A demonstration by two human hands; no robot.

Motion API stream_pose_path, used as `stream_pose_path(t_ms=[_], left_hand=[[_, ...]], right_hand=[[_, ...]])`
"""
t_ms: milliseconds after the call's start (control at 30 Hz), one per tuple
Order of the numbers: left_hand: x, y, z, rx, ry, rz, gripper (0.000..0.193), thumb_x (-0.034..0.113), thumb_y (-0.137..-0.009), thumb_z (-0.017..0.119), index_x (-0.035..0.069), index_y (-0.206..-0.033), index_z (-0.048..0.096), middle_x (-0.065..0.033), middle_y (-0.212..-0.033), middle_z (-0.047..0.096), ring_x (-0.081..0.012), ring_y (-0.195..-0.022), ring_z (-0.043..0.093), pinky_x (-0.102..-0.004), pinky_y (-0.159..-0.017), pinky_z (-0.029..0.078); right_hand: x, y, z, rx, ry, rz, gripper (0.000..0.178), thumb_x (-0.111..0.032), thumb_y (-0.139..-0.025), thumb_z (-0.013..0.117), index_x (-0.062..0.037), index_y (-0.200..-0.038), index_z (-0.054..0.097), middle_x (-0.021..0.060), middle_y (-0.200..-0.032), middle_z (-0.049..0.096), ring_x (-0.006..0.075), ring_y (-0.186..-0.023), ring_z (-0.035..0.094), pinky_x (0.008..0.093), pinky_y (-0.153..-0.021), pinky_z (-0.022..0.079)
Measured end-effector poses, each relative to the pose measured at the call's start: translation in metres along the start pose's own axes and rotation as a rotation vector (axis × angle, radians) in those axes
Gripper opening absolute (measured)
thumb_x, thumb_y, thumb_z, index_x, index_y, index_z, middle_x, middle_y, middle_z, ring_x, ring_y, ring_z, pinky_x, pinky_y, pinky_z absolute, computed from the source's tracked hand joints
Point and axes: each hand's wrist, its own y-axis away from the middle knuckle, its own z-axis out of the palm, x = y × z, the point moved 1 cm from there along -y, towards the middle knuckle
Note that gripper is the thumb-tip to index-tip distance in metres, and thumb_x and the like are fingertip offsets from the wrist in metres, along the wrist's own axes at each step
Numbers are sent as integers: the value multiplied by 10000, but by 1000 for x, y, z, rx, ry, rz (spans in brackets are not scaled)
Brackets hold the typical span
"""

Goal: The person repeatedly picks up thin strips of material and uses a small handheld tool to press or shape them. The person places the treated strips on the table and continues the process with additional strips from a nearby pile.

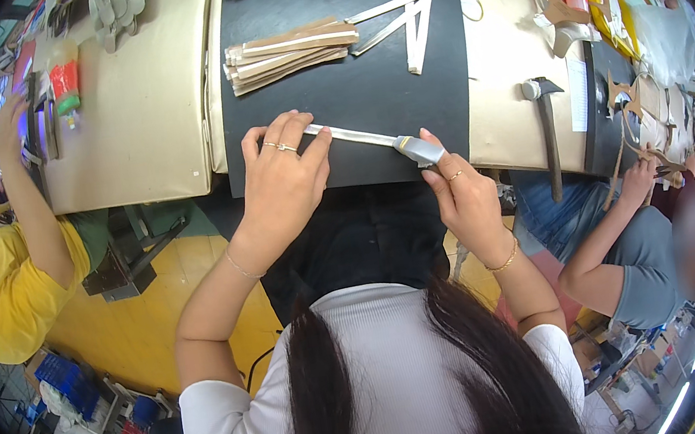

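White, the narrow strip (359,136) spans the near part of the black mat (429,103), its left end held by the left hand (283,171), its right end at the grey tool (418,151) clasped in the right hand (470,200), and I would keep it evenly taut.

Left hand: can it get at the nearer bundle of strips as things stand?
Probably yes: the bundle lies on the black mat just beyond the left hand, nothing visible between. That hand seems to grip a white strip, so likely must release it first.
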Motion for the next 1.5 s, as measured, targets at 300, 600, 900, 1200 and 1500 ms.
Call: stream_pose_path(t_ms=[300, 600, 900, 1200, 1500], left_hand=[[-5, -36, -5, -276, 227, -159, 152, 89, -860, 778, 45, -986, 705, -98, -1003, 642, -274, -901, 623, -365, -789, 479], [11, -128, -3, 49, 590, -186, 197, 102, -870, 788, 6, -1038, 752, -63, -925, 696, -106, -689, 598, -289, -630, 484], [-69, -132, -19, -155, 184, -169, 287, 157, -866, 795, -4, -1102, 763, -128, -1027, 699, -298, -996, 674, -402, -890, 520], [-71, -124, -12, -85, 173, -112, 287, 171, -846, 816, 13, -1081, 770, -118, -955, 696, -307, -906, 677, -393, -812, 534], [-67, -119, -10, -2, 180, 9, 140, 121, -865, 769, 21, -945, 715, -119, -956, 656, -339, -939, 643, -432, -850, 521]], right_hand=[[12, 5, -19, 231, -295, 187, 426, -47, -1007, 634, -6, -1427, 576, 178, -1355, 677, 308, -1007, 749, 350, -843, 577], [22, 15, -18, 261, -416, 281, 422, -91, -1044, 601, 5, -1452, 553, 216, -1322, 684, 319, -1111, 726, 351, -915, 553], [10, 13, -3, 96, -606, 331, 429, -126, -1051, 610, -49, -1471, 564, 179, -1109, 739, 221, -858, 694, 296, -829, 538], [-1, 9, 0, 88, -636, 287, 415, -127, -1046, 619, -36, -1448, 575, 170, -1166, 733, 196, -894, 709, 293, -822, 548], [-6, 2, 3, 59, -634, 298, 418, -107, -1037, 622, -47, -1448, 579, 177, -1123, 739, 203, -844, 703, 292, -810, 547]])
